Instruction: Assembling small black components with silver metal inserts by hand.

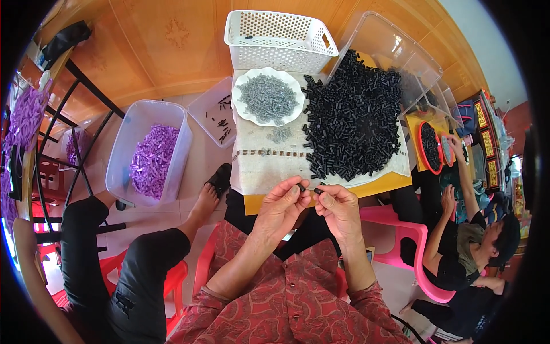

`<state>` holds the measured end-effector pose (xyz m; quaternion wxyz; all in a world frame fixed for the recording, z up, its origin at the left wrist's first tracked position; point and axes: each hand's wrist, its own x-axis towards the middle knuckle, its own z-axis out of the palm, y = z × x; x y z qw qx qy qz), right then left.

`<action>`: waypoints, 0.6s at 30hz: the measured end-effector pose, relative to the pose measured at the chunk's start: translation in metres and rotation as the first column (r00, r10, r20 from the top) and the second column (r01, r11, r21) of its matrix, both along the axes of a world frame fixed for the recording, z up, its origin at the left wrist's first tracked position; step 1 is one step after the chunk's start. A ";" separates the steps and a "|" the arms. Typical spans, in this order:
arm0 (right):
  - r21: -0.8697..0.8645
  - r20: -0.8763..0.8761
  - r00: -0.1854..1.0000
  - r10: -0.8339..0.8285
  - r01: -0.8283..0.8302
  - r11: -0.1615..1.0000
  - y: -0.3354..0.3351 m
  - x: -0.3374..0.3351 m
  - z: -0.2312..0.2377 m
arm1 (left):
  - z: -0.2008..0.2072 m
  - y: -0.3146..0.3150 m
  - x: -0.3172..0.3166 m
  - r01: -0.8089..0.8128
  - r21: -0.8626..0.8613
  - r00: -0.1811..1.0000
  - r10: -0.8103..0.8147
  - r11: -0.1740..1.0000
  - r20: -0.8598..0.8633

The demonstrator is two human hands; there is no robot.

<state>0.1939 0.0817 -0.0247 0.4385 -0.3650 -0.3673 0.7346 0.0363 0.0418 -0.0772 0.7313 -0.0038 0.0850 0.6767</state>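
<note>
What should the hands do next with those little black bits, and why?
Maybe nudge the right hand a little toward the left hand, lining the bits up. The left hand pinches one small black piece, the right hand pinches another small black piece, and the two are held close, so bringing them together seems a sensible small step.

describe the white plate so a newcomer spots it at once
Find the white cloth with a white basket at its far end. Just in front of that basket, left of the black heap, sits the plate. Its wavy rim and load of small grey pieces set it apart.
</note>
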 end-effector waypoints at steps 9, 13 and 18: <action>-0.047 -0.005 1.000 -0.004 0.003 0.999 -0.003 -0.001 -0.002 | 0.001 0.000 0.000 0.000 0.001 1.000 0.000 1.000 -0.005; 0.093 0.173 0.984 -0.049 0.034 0.995 -0.007 -0.007 0.007 | 0.000 0.000 0.000 0.006 0.002 1.000 -0.006 1.000 -0.010; 0.443 0.483 0.844 -0.231 -0.008 0.897 -0.012 -0.020 0.016 | 0.000 -0.002 0.001 -0.024 -0.029 0.992 0.020 0.999 -0.125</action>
